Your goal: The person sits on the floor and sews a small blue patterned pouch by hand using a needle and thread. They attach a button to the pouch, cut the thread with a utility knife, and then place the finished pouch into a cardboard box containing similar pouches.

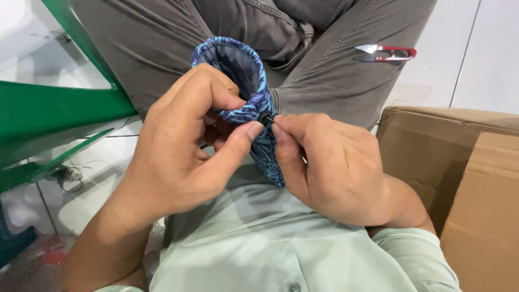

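Observation:
Both my hands hold a small blue patterned fabric pouch (254, 92) with a grey lining, its mouth open toward the camera, above my lap. My left hand (184, 146) grips the pouch's rim, thumb pressed on the edge and fingers curled inside. My right hand (330, 167) pinches a small black part (266, 117) at the pouch's rim between thumb and forefinger. A pair of thread snips (386, 53) with red handles rests on my right thigh, apart from both hands.
An open brown cardboard box (465, 162) stands at the right. A green plastic chair (48, 119) frame is at the left over a white tiled floor with loose threads. My grey trousers and pale green shirt fill the middle.

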